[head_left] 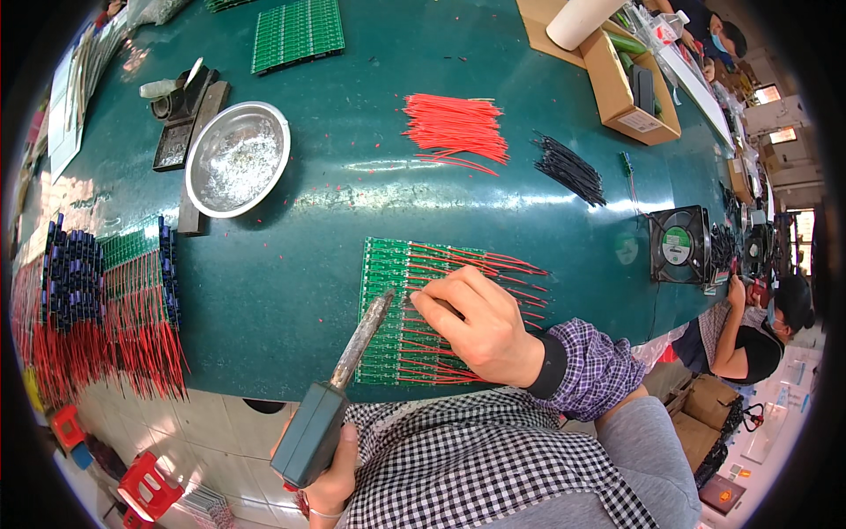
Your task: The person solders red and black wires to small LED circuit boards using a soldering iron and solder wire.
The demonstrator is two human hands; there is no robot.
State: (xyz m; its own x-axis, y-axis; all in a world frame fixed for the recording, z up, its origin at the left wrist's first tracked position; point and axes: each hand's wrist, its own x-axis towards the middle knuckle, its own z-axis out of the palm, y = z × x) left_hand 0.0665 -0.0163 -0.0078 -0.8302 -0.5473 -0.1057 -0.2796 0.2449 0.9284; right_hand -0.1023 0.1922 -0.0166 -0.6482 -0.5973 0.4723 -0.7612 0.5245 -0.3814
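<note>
We grip one soldering iron [339, 388] in our left hand [330, 480], fist clamped round its handle at lower centre. Our right hand [480, 326] rests fingers curled on one green circuit board [383, 291] mid-frame, pinching something we cannot make out. Upper frame: one steel bowl [238, 159], one red wire bundle [456, 128], one black wire bundle [571, 169].

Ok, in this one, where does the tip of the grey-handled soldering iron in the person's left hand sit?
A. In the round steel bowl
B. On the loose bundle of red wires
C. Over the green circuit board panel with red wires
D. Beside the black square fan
C: the grey-handled soldering iron in the left hand points its tip onto the green circuit board panel with red wires, next to the right hand.
</note>
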